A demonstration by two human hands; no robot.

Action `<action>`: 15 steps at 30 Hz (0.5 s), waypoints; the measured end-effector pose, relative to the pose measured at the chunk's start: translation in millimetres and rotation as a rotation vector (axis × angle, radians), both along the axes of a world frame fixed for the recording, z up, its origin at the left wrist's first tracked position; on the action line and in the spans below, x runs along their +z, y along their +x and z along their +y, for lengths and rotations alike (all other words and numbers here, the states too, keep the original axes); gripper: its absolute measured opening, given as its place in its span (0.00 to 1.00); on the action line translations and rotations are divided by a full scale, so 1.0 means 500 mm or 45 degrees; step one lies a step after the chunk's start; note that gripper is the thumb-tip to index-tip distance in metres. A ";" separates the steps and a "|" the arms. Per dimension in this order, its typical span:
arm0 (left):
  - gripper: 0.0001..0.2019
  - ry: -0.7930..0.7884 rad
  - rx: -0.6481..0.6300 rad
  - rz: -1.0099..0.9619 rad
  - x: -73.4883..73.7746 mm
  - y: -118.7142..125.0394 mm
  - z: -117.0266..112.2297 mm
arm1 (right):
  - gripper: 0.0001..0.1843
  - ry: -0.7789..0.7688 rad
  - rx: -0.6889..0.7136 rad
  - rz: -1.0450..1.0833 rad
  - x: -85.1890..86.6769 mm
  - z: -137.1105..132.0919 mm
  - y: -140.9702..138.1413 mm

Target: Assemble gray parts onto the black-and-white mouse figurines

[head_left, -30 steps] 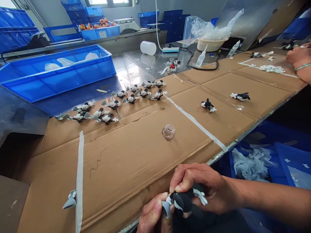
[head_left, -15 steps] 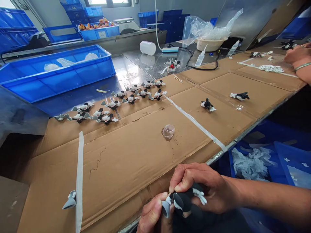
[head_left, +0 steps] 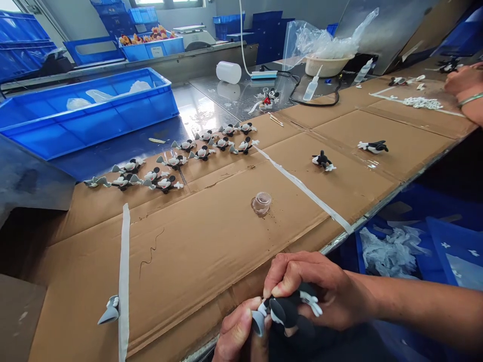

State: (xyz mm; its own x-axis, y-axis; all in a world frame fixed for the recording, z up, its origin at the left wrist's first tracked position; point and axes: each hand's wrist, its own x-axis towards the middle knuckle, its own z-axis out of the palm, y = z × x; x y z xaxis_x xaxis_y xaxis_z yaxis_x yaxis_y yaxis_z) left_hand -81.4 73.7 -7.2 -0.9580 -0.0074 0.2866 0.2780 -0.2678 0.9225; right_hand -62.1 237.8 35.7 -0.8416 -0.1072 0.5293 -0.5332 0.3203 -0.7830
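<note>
Mouse figurine point(head_left: 287, 311) apparently points left, lying crosswise.

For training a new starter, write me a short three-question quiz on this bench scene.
1. True or false: the left hand and the right hand both hold the black-and-white mouse figurine.
2. What sits on the cardboard between the hands and the row of figurines? A. a spray bottle; B. a small clear cup; C. a pair of scissors.
3. Fill in: the crumpled plastic lies in a ____ crate.

Key: 1. true; 2. B; 3. blue.
</note>
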 end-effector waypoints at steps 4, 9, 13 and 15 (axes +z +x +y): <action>0.08 -0.036 0.052 0.052 -0.002 0.000 0.002 | 0.12 0.012 0.003 0.000 -0.002 0.000 0.001; 0.09 -0.051 0.095 0.078 -0.001 -0.001 0.004 | 0.11 0.018 0.000 0.013 -0.003 0.000 0.001; 0.09 -0.034 0.078 0.051 0.002 0.000 0.005 | 0.10 -0.008 -0.005 0.023 -0.003 -0.001 0.000; 0.09 -0.027 0.091 0.045 0.005 0.001 0.006 | 0.10 -0.012 -0.007 0.021 -0.002 0.000 0.000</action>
